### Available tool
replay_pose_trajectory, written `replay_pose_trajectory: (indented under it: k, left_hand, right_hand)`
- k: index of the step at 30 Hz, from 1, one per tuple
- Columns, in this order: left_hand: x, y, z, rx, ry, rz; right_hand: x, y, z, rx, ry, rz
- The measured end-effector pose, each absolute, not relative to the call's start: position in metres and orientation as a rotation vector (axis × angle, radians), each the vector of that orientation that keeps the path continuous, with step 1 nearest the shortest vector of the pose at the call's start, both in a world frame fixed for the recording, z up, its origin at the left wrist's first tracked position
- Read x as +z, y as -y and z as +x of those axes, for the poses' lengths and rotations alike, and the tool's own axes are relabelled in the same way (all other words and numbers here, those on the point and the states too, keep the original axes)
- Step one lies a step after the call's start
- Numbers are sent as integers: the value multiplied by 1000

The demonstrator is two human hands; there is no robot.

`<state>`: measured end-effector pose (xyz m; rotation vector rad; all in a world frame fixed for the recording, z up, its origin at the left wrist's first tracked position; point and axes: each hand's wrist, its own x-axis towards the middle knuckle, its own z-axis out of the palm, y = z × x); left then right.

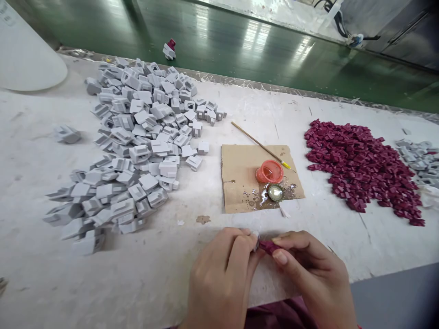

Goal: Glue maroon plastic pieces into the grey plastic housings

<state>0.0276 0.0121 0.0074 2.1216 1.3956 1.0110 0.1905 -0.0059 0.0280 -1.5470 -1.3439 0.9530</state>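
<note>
- a small, angular, dark maroon plastic piece (268, 247) sits between the two hands near the close edge of the white-topped desk (137, 283); its long axis runs roughly sideways, the left end a little farther from the person and pointing at a small, pale grey plastic piece (255, 241).
- the maroon piece looks faceted; the grey one is mostly hidden by fingers, and how far the two are joined cannot be told.
- the right hand (315, 269) has its grip pinched on the maroon piece, thumb nearest; the left hand (221, 269) has its grip closed around the grey piece.
- beyond them, a flat brown cardboard sheet (236, 160) carries a small orange-red plastic cup (260, 174) with what looks like clear liquid inside.
- just beside the cup, an upturned, crimped metal bottle cap (275, 193) holds something clear and shiny, with wet spots around it.
- a thin brown stick with a yellow end (257, 140) lies slantwise, partly on the cardboard.
- a heap of grey plastic pieces (137, 137) spreads left, a heap of maroon plastic pieces (360, 167) right.
</note>
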Motion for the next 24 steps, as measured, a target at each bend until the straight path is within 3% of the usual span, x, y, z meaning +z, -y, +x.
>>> replay_pose_trajectory:
  k: [10,24]
  left_hand:
    - [8,-14,30,1015,-1393,2126]
    - [11,-17,21,933,-1314,1791]
  right_hand:
    - [31,6,184,1074,1319,-1608]
    - [44,-2,194,903,1698,-1480]
